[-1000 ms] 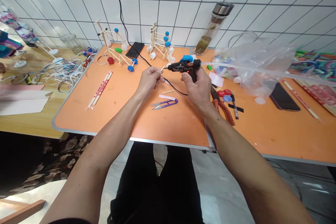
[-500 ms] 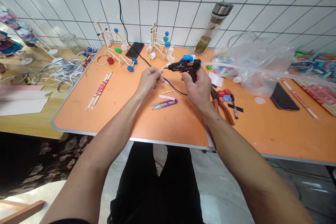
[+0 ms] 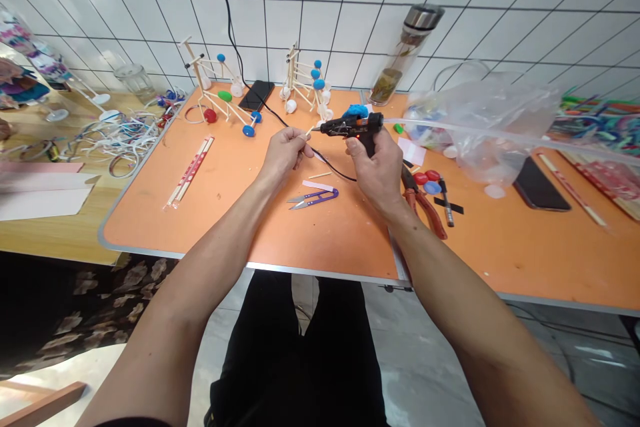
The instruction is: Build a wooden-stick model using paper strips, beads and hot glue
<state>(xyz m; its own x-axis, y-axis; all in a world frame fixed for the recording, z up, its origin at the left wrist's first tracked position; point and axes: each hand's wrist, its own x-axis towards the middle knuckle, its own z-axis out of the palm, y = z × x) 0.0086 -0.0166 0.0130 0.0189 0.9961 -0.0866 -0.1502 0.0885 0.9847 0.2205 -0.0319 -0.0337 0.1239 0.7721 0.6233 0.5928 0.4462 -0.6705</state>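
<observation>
My right hand grips a black hot glue gun, its nozzle pointing left and a long clear glue stick trailing from its back. Pinched in my left hand is a short wooden stick, whose tip meets or nearly meets the nozzle. Below the hands, purple thread snips lie on the orange table beside a pale paper strip and a small stick piece.
Two stick models with coloured caps stand at the back. Red-handled pliers, a marker and a phone lie right. Wrapped chopsticks lie left. A glass bottle and plastic bag are behind; a cord crosses the table.
My hands, the glue gun and the wooden stick look unmoved. At the far left edge, the colourful doll-like figure has shifted slightly.
</observation>
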